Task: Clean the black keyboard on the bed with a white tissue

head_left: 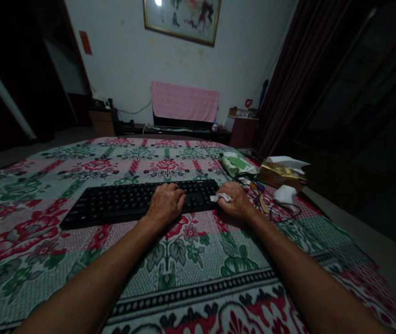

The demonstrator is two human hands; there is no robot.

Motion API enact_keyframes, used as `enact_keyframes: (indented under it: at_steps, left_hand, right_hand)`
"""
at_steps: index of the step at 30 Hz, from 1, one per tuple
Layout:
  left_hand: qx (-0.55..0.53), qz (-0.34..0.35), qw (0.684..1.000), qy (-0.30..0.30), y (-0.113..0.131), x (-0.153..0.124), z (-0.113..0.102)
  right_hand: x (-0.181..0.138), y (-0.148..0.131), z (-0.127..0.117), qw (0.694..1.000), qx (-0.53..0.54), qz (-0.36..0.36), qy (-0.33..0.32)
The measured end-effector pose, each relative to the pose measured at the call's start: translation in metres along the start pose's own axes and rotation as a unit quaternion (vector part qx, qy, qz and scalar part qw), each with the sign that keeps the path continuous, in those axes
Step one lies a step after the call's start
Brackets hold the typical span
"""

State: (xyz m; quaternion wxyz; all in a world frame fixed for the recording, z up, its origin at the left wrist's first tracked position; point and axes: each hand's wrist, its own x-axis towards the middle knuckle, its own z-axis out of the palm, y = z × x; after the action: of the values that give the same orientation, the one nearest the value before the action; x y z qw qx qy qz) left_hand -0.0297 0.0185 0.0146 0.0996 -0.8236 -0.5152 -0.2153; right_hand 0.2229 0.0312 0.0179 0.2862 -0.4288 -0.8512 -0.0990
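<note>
A black keyboard (121,200) lies on the patterned bed cover (198,260). My left hand (166,202) rests on its right half with the fingers curled over the keys, holding it down; the fingertips are mostly hidden. At the keyboard's right end is my right hand (234,200), closed round a crumpled white tissue (220,198). Part of the tissue pokes out on the hand's left side, touching or close to the rightmost keys; I cannot tell which.
Right of my hands are a green-and-white pack (237,163), a gold tissue box (281,174), a white crumpled wad (285,195) and a dark cable (290,217). Beyond the bed, a pink cloth (185,101) hangs over a screen on a low stand. Dark curtains (298,65) hang at right.
</note>
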Motion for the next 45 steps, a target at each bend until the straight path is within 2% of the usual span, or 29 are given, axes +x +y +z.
enact_keyframes:
  at_steps: [4, 12, 21, 28, 38, 40, 45]
  left_hand:
    - [0.004, 0.002, 1.0, 0.004, 0.0, 0.0, -0.001]
    - [0.012, 0.009, 1.0, 0.018, 0.001, -0.002, 0.002]
    - [0.024, 0.036, 0.999, 0.029, -0.004, 0.001, 0.004]
    - [0.05, -0.029, 0.997, 0.059, -0.004, 0.003, 0.009]
    - [0.065, -0.057, 0.995, 0.043, -0.008, 0.003, 0.007]
    - [0.066, -0.07, 0.994, 0.043, -0.009, 0.003, 0.008]
    - [0.065, -0.074, 0.994, 0.046, -0.011, 0.004, 0.014]
  right_hand:
    - [0.001, -0.005, 0.002, 1.0, -0.013, -0.021, 0.0]
    - [-0.002, 0.009, 0.001, 0.997, 0.024, 0.064, 0.025]
    - [-0.001, -0.002, 0.016, 0.991, 0.088, 0.079, 0.06]
    - [0.001, 0.0, 0.023, 0.98, 0.16, 0.09, 0.075]
    - [0.003, -0.006, 0.022, 0.984, 0.121, 0.113, 0.064]
    - [0.004, -0.008, 0.022, 0.988, 0.101, 0.102, 0.063]
    - [0.007, -0.019, 0.021, 0.998, 0.059, 0.014, 0.017]
